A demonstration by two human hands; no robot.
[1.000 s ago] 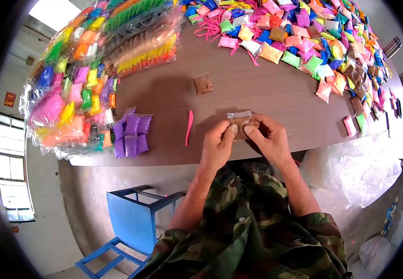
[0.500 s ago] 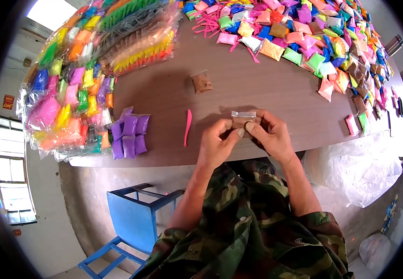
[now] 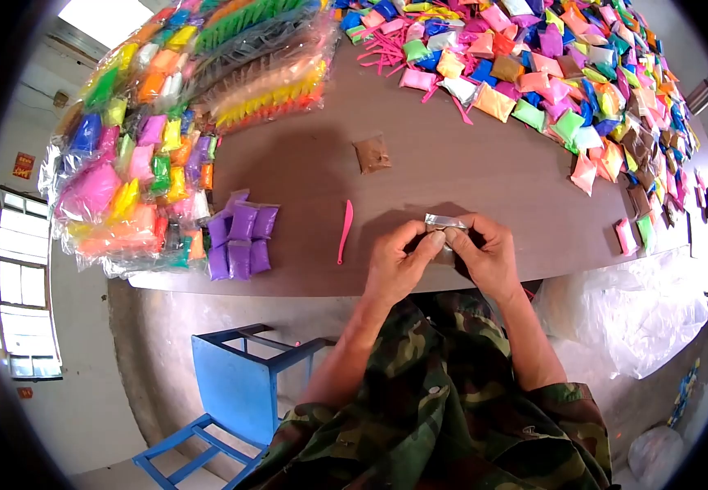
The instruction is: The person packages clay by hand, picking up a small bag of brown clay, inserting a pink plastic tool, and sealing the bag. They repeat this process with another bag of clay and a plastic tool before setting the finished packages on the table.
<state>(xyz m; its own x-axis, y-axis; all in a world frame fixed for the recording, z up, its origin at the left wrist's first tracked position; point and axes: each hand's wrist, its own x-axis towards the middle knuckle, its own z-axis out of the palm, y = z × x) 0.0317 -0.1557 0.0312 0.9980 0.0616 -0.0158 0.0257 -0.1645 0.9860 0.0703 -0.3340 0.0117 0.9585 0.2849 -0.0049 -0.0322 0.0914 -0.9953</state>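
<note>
A small clear plastic packet (image 3: 445,220) is pinched between my two hands over the front of the table. Its glossy upper strip shows above my thumbs, while fingers cover most of the rest. My left hand (image 3: 397,261) is closed on its left side, and my right hand (image 3: 486,257) grips the right side, thumbs nearly touching. Left of my hands lies a pink plastic knife-like tool (image 3: 345,232). Farther back, a brown-filled packet (image 3: 372,155) rests flat on the table. Several purple packets (image 3: 242,238) are grouped beyond the pink tool.
Bagged colourful packets (image 3: 137,175) cover the table's left end. A loose heap of packets (image 3: 550,82) spreads across the back right, with pink tools (image 3: 386,47) beside it. A blue chair (image 3: 235,380) stands below left; clear plastic sheeting (image 3: 623,314) hangs at right.
The view has shifted slightly, so the table contents appear a little farther right. Both hands still hold the packet; its upper strip now looks tilted and my thumbs sit closer to it.
</note>
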